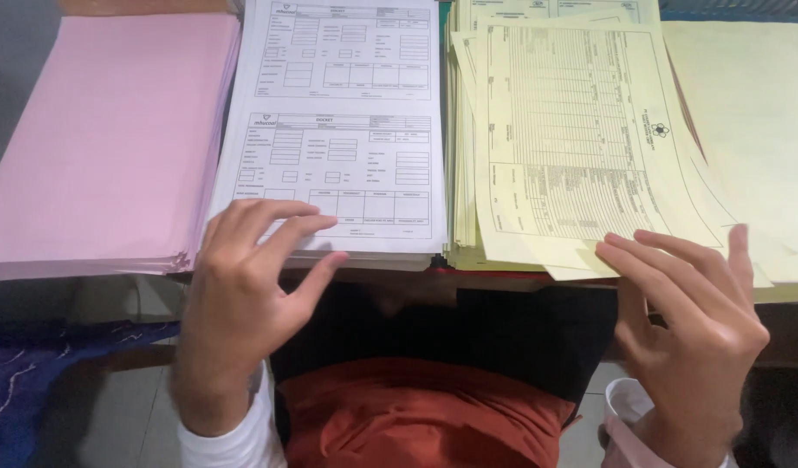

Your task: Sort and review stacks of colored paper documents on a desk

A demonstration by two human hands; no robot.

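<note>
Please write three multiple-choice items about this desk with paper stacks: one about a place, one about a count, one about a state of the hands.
1. Where is the stack of plain pink paper sheets?
A. left of the white printed forms
B. right of the yellow forms
C. under the left hand

2. How many paper colours lie on the desk?
A. one
B. two
C. three

3. What is the right hand doing?
A. gripping a pen
B. touching the loose pale yellow printed sheets with its fingertips
C. resting flat on pink paper

Answers: 1 A, it borders the white printed forms stack; 2 C, pink, white, yellow; 3 B, fingers meet the sheets' lower edge, as the left hand fingers the white stack.
</note>
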